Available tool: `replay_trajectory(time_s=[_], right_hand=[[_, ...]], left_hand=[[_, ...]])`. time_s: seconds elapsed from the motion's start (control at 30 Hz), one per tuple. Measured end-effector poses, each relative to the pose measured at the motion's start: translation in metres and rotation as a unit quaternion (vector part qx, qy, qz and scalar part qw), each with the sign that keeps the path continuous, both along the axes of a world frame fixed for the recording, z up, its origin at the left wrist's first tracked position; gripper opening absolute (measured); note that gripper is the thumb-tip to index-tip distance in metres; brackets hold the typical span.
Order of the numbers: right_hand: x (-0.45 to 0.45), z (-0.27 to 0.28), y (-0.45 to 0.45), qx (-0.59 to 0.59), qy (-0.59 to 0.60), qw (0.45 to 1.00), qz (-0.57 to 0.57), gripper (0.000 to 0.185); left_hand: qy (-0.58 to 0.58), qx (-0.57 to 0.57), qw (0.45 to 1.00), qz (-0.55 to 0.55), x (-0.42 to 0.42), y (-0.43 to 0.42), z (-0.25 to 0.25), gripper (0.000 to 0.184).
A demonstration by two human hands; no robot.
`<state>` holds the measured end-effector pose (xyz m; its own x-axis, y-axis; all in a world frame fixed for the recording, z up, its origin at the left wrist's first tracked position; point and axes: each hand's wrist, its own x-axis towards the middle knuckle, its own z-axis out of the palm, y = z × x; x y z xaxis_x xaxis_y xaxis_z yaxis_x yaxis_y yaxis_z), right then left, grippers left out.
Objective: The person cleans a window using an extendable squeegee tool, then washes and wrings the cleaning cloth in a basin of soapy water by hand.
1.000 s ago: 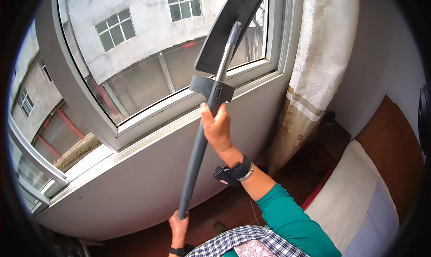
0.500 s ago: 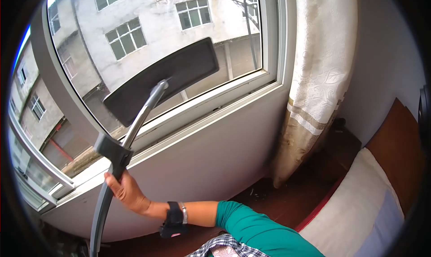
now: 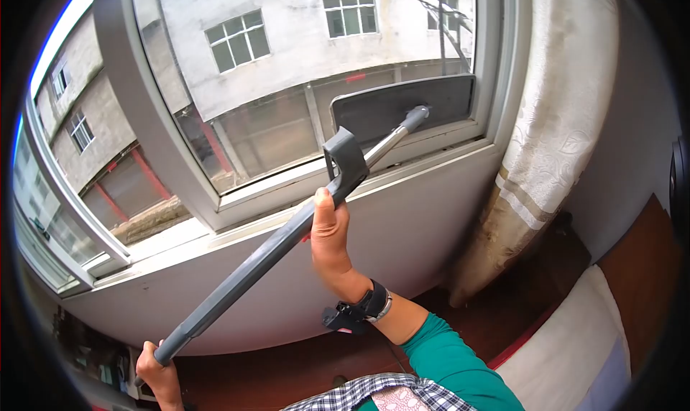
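Note:
A flat mop (image 3: 251,271) with a long grey handle slants up from lower left to the window. Its dark rectangular head (image 3: 381,109) lies against the lower right of the window pane (image 3: 266,131), by the frame corner. My right hand (image 3: 330,235) is closed around the handle, just below a grey bracket-like collar (image 3: 346,159). Down at the lower left, my left hand (image 3: 158,373) wraps the handle near its end. A black strap and a bracelet sit on my right wrist, and the green sleeve covers the arm above.
The white sill (image 3: 287,202) runs under the window, with a sliding frame (image 3: 162,109) at the left. A pale patterned curtain (image 3: 564,116) hangs at right. Bedding (image 3: 568,339) and a brown board (image 3: 643,274) stand at lower right. Buildings show outside.
The mop head has moved right and levelled out, into the pane's lower right corner. My right hand has moved right and up with the handle. My left hand has come into view.

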<state>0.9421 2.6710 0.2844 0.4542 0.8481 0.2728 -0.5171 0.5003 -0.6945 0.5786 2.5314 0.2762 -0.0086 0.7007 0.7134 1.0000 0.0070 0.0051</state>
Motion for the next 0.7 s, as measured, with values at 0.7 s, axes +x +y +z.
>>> replay_trajectory(time_s=[0.7], right_hand=[[-0.032, 0.042, 0.033, 0.124, -0.081, 0.988, -0.051, 0.024]], left_hand=[[-0.076, -0.048, 0.996, -0.021, -0.059, 0.026, -0.053, 0.028]])
